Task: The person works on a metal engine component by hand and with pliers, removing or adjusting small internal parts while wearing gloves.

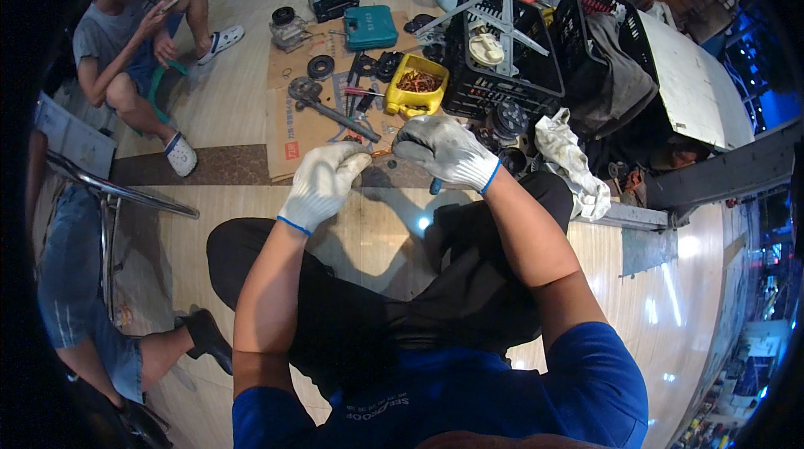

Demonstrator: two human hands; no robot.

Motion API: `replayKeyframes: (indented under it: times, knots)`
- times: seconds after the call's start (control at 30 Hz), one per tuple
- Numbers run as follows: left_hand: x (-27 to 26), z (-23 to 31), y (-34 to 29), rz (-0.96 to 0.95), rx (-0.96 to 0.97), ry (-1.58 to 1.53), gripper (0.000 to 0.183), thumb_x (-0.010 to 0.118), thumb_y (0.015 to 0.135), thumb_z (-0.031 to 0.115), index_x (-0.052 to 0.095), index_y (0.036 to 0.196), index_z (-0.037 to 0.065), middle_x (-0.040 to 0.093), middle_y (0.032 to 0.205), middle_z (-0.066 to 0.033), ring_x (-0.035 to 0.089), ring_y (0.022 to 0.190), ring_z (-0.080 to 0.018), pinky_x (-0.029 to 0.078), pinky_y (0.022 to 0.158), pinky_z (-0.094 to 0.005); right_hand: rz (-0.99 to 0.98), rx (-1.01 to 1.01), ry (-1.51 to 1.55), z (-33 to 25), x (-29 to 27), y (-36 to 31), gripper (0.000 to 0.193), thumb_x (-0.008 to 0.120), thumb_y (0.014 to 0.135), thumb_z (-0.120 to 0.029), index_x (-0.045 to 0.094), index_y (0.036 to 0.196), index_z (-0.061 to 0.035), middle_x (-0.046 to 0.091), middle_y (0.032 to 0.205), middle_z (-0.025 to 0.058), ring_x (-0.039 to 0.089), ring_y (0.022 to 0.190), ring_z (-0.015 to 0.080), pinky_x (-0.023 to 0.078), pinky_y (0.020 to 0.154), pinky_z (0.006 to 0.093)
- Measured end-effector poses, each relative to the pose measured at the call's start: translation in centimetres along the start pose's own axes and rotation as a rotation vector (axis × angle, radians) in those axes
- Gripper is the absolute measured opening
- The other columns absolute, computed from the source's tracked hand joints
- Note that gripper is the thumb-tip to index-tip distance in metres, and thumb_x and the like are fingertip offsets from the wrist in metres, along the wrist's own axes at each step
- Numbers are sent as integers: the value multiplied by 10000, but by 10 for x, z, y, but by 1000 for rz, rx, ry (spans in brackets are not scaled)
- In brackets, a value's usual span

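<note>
Currently, the gloved left hand [322, 185] and gloved right hand [444, 150] each pinch one end of a small copper-coloured part [381, 152], both grips clenched on it, above the floor [368, 239]. Just beyond, a yellow container [416, 85] rests on cardboard [289, 126] beside a black crate [502, 72].

Dim, floor glare, fisheye edges.

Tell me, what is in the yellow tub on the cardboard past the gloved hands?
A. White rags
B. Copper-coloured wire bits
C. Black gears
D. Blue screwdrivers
B: the yellow tub on the cardboard is filled with a reddish, copper-coloured tangle of wire bits; the white rag lies apart on the floor to its right.
</note>
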State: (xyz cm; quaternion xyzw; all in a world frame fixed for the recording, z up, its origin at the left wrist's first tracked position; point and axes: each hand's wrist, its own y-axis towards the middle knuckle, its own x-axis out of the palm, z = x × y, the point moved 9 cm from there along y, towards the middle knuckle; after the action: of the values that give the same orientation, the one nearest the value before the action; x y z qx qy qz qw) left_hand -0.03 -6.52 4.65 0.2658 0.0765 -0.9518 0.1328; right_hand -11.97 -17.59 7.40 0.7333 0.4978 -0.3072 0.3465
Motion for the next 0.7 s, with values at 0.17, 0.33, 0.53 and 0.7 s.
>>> replayKeyframes:
  times: [0.17, 0.33, 0.53, 0.7]
  knots:
    - [-8, 24, -17, 435, 541, 367, 193, 701, 876, 162, 717, 972, -4, 675, 805, -184, 655, 766, -351, 517, 722, -403, -84, 148, 142, 11, 9, 1, 349, 630, 926, -342, 656, 929, 6, 646, 834, 223, 630, 801, 386, 494, 739, 437]
    - [-9, 50, -26, 531, 651, 599, 170, 699, 869, 175, 746, 991, 66, 661, 788, -130, 650, 807, -339, 517, 785, -431, -120, 412, 369, 30, 22, -8, 369, 624, 920, -348, 637, 922, 21, 632, 808, 230, 586, 746, 380, 476, 718, 428]
    - [-20, 25, -12, 330, 356, 166, 235, 663, 916, 188, 720, 1039, -3, 701, 827, -184, 673, 782, -339, 511, 714, -388, 151, 47, 36, -4, 2, -2, 237, 654, 919, -228, 677, 922, 8, 662, 832, 179, 650, 759, 311, 511, 711, 388]
    - [-11, -16, -7, 6, -107, -207, 258, 625, 951, 195, 706, 1024, -38, 701, 812, -207, 702, 792, -274, 517, 719, -361, 174, -95, -116, -9, 15, 1, 189, 667, 900, -188, 677, 945, -4, 667, 868, 191, 667, 810, 351, 526, 727, 415]
